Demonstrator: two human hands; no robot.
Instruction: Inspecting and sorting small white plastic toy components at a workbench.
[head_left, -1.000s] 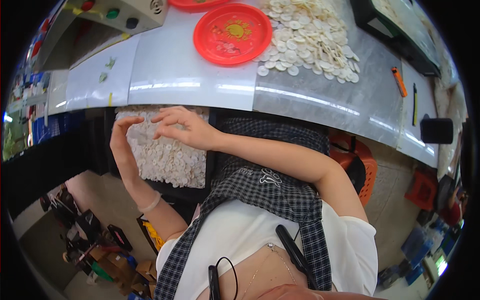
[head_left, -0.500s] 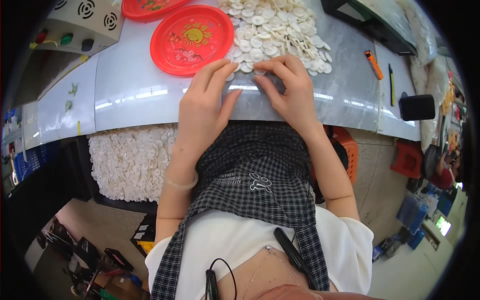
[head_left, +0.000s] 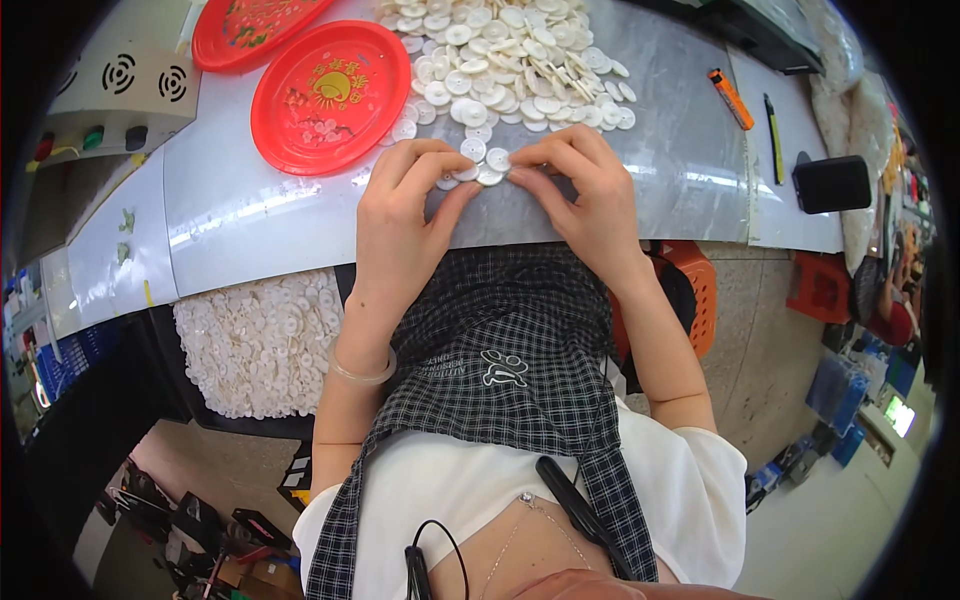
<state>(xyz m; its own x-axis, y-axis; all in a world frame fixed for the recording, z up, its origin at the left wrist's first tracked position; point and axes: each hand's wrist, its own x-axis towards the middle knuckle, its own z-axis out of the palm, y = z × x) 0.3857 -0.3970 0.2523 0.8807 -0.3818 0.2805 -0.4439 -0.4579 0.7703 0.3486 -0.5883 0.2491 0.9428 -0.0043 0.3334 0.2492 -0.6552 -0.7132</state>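
Note:
A small group of white round discs (head_left: 488, 174), button-like with a mark at the centre, lies between my two hands near the table's front edge. My left hand (head_left: 402, 205) has its thumb and fingertips closed around a disc on the left of this group. My right hand (head_left: 592, 195) pinches at a disc (head_left: 498, 158) on the right of it, index finger above and thumb below. Just beyond the fingers spreads a big loose pile of the same discs (head_left: 500, 60). A red round plate (head_left: 300, 100) with a yellow print stands left of the pile.
A second red plate (head_left: 225, 45) is behind the first. A grey box with knobs (head_left: 130, 95) stands at the left. At the right lie an orange cutter (head_left: 731, 99), a yellow-black pen (head_left: 774, 140) and a black phone-like object (head_left: 833, 185). Below the table is a bin of white discs (head_left: 262, 345).
Both hands have drawn a few discs from the pile's near edge toward me, and my fingers have closed in on them. The view has shifted, so the plates sit farther left.

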